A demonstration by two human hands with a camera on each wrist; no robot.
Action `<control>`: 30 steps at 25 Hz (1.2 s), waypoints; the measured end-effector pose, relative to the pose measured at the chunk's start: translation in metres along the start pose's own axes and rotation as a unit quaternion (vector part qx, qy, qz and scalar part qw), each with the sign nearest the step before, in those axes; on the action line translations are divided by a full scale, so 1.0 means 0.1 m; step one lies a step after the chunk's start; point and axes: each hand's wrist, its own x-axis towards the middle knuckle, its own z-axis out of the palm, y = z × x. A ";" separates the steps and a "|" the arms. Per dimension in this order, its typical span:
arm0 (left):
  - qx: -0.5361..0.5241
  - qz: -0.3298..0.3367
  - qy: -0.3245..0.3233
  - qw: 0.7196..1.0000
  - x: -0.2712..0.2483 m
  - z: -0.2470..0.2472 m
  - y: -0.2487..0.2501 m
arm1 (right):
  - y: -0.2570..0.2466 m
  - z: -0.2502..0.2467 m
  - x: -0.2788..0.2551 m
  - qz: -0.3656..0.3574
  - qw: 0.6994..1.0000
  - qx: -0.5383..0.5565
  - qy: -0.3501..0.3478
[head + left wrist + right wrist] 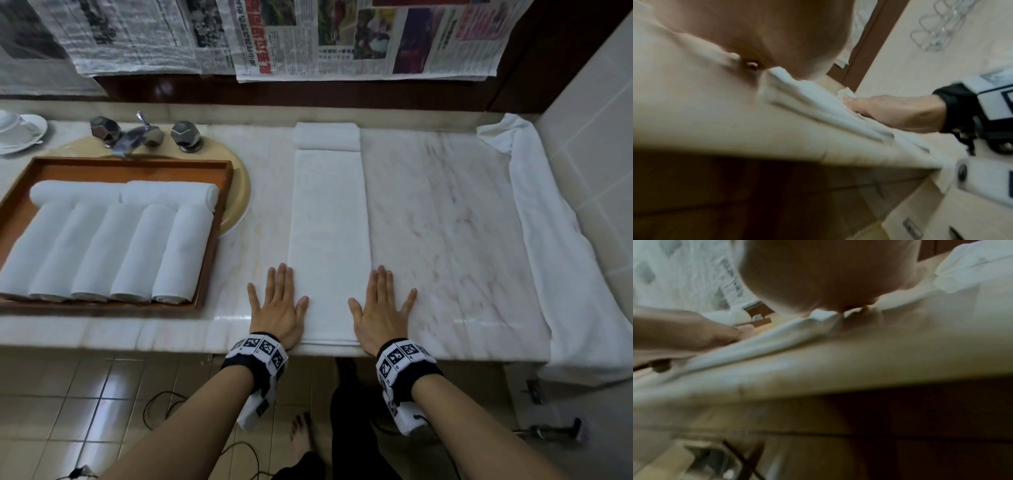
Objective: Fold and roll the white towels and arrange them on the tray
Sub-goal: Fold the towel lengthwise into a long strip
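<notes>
A long white towel (328, 240), folded into a narrow strip, lies on the marble counter (445, 222) and runs away from me. Its far end is a small roll (327, 136). My left hand (278, 301) lies flat with fingers spread on the strip's near left edge. My right hand (382, 305) lies flat the same way on the near right edge. The wrist views show the towel's near hem (818, 100) (764, 345) at the counter edge between both palms. The wooden tray (219, 205) at the left holds several rolled white towels (102, 246).
A chrome tap (144, 135) and a beige basin (239, 192) sit behind the tray. White crockery (17, 132) stands at the far left. A loose white towel (561, 246) drapes along the counter's right side by the tiled wall. Newspapers (308, 37) hang above.
</notes>
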 end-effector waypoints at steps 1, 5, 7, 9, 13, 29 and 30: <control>-0.026 -0.024 0.006 0.999 0.08 -0.09 0.07 | -0.04 -0.09 0.06 0.030 0.999 0.020 0.002; -0.077 0.074 -0.019 0.994 0.37 -0.26 0.44 | -0.24 -0.25 0.33 -0.109 0.993 0.038 -0.017; -0.084 0.050 -0.035 0.995 0.51 -0.26 0.37 | -0.16 -0.26 0.46 -0.113 0.992 0.043 -0.048; -0.122 -0.085 -0.003 0.989 0.65 -0.33 0.24 | -0.06 -0.34 0.62 0.018 0.996 0.069 -0.045; -0.136 -0.026 0.010 0.990 0.85 -0.47 0.51 | -0.29 -0.49 0.82 -0.050 0.998 0.038 -0.020; -0.200 -0.094 0.005 0.975 2.29 -1.19 0.88 | -0.32 -1.04 2.18 -0.073 0.997 0.019 -0.016; -0.161 0.020 -0.019 0.987 2.36 -1.22 0.99 | -0.34 -1.05 2.20 -0.103 0.994 0.016 -0.026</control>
